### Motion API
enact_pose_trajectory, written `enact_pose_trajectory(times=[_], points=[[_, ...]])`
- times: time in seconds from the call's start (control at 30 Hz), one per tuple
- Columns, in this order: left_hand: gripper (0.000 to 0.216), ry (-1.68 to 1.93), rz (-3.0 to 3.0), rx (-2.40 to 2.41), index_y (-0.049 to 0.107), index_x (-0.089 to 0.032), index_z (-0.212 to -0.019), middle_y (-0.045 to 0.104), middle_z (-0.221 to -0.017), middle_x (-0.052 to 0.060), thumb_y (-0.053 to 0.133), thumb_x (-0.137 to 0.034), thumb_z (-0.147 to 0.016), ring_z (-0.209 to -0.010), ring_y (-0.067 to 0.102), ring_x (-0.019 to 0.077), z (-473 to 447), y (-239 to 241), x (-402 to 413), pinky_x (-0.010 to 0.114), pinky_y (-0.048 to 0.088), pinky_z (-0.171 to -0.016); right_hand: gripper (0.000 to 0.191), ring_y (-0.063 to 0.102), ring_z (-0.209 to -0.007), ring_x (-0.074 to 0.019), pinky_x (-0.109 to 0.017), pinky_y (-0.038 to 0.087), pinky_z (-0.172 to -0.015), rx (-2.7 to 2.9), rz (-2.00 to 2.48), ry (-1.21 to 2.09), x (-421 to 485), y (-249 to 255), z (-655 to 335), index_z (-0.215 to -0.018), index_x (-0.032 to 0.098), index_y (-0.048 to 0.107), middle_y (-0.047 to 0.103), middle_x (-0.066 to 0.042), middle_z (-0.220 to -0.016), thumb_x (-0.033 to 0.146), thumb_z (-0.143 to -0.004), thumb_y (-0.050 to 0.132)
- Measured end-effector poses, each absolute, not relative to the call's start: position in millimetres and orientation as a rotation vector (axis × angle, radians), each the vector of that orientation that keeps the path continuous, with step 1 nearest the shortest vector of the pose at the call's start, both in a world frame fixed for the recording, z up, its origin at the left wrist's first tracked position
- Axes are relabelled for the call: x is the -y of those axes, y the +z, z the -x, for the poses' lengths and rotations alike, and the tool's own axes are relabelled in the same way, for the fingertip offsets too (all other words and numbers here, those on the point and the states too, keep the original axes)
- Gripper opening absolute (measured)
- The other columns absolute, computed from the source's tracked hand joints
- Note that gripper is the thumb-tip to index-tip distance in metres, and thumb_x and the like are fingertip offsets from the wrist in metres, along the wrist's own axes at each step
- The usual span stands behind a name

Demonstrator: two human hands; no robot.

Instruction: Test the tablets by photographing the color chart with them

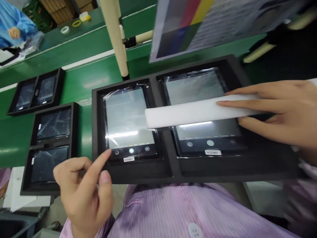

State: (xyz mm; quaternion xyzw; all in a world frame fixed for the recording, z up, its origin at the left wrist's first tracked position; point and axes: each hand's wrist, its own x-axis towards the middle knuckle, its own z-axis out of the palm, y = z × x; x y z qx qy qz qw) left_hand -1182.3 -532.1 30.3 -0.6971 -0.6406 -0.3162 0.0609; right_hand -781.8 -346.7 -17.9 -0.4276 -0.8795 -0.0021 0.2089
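A black foam tray point(165, 172) in front of me holds two tablets side by side, both wrapped in clear film and lit with a camera screen. At the lower left corner of the left tablet point(126, 119) is the index fingertip of my left hand point(85, 188); its other fingers are loosely curled, and it holds nothing. My right hand point(279, 112) grips the end of a white foam bar point(183, 114) between its fingers. The bar lies across above the right tablet point(198, 89), hiding its middle, and its tip reaches the left tablet's edge.
Two more black trays with dark, wrapped tablets, a near one point(73, 132) and a far one point(60, 82), stand left on the green conveyor point(85, 82). A cream post point(115, 39) and a hanging printed sheet point(198, 29) rise behind. A person in blue point(15, 23) works opposite.
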Motion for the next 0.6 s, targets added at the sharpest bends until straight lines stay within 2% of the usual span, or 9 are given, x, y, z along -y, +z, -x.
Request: enact_pose_trajectory(times=[0.13,0.27,0.47,0.6], points=[[0.039,-0.691,2.499,1.649,0.070,-0.018,-0.127,0.051,-0.102,0.010,0.061,-0.014,-0.090,-0.096,0.049,0.0256,1124.5,27.0,509.4,0.044,0.037,-0.089,0.035,0.066,-0.111,-0.0297,-0.051,0.044,-0.096,2.456,1.192,-0.044,354.7,-9.9,786.5,-0.116,0.027,0.076,0.069,-0.009,-0.126,0.032,-0.093,0.051],[0.039,-0.485,2.690,1.542,0.070,-0.022,-0.130,0.053,-0.109,0.012,0.054,-0.022,-0.095,-0.103,0.046,0.0295,1060.5,18.3,492.1,0.048,0.038,-0.095,0.036,0.065,-0.114,-0.0290,-0.053,0.042,-0.101,2.470,1.255,-0.082,370.9,-0.8,769.0,-0.121,0.026,0.075,0.066,-0.010,-0.130,0.023,-0.092,0.052],[0.036,-0.415,2.684,1.496,0.072,-0.024,-0.129,0.052,-0.105,0.011,0.054,-0.026,-0.097,-0.101,0.045,0.0284,1026.5,11.6,480.2,0.046,0.040,-0.093,0.036,0.067,-0.106,-0.0342,-0.052,0.050,-0.088,2.334,1.521,-0.329,418.6,5.9,714.7,-0.124,0.023,0.073,0.068,-0.013,-0.124,0.025,-0.095,0.051],[0.038,-0.411,2.716,1.491,0.068,-0.025,-0.133,0.048,-0.105,0.010,0.055,-0.027,-0.098,-0.101,0.044,0.0270,1021.0,7.9,476.1,0.046,0.041,-0.092,0.035,0.067,-0.104,-0.0375,-0.050,0.049,-0.079,2.281,1.603,-0.511,437.3,5.2,692.1,-0.126,0.022,0.069,0.067,-0.013,-0.122,0.027,-0.097,0.051]])
